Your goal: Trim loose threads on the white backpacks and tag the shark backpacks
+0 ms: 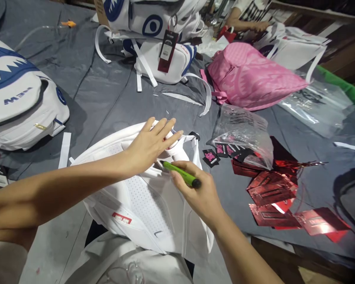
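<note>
A white backpack (148,197) lies in front of me, its perforated back panel and straps facing up and a small red label on it. My left hand (150,144) rests across its upper part with the fingers stretched out. In my right hand (195,189) is a green marker (182,174) with a black end, pointing at the backpack near the base of the straps. Its tip is close to the fabric; I cannot tell whether it touches. Part of the backpack's top is hidden under my left hand.
White-and-blue bags (162,59) with hang tags stand at the back, another backpack (23,98) at left. A pink bag (251,77), a clear plastic bag (242,126) and shiny red tags (272,193) lie to the right. A co-worker's arm (242,24) shows behind.
</note>
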A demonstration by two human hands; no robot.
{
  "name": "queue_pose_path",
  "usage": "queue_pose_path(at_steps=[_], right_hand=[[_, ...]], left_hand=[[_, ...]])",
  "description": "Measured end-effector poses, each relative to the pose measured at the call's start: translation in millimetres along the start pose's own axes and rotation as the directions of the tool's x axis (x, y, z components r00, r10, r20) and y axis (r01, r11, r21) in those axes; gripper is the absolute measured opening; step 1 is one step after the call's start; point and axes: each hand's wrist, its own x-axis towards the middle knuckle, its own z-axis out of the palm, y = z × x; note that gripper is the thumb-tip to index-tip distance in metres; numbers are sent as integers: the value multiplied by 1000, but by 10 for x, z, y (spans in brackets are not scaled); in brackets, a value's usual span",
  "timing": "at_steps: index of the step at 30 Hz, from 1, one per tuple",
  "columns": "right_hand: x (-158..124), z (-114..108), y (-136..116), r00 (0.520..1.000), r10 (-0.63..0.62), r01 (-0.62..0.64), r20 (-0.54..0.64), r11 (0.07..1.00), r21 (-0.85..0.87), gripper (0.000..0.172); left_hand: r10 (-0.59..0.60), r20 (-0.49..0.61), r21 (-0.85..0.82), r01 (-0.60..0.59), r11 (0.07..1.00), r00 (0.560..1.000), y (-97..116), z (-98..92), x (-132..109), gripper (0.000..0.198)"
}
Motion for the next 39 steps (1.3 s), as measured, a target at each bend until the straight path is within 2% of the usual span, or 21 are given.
queue_pose_path(at_steps=[2,4,7,10,13,22,27,32,34,36,39], right_hand=[[127,-38,-26,984,10,-5,180,1000,-26,19],[184,-76,-34,960,11,22,279,993,-115,21],[165,-90,-16,955,-26,103,296,963,-248,23],[131,-62,2,951,-120,208,284,929,-304,25],[155,-56,-26,925,-145,288,352,871,-397,28],[266,-80,-156,883,-150,373,444,799,-472,21],[258,-76,-145,881,-195,398,431,797,-454,28],[208,-40,-111,905,-203,363,373,826,-432,27],[157,13,-72,936,-180,296,301,866,-403,24],[89,86,-26,970,-178,225,165,915,-335,22],[-10,193,20,989,-148,148,18,953,-264,20]], left_hand=[[-83,23,-15,84,996,996,21,-15,-9,93],[-150,56,-31,152,988,987,39,-38,-14,95],[-171,89,-50,175,983,981,52,-59,-2,90],[-161,92,-66,167,984,983,45,-54,17,85],[-156,79,-71,161,984,985,33,-45,20,82],[-134,54,-87,138,987,990,7,-35,-24,80],[-119,38,-74,122,990,992,-3,-12,-34,79],[-125,38,-64,127,990,991,-4,-24,-36,78],[-129,44,-64,132,989,991,-2,-30,-38,77],[-133,49,-70,136,988,990,-1,-32,-41,77],[-128,47,-75,131,988,991,-1,-34,-43,77]])
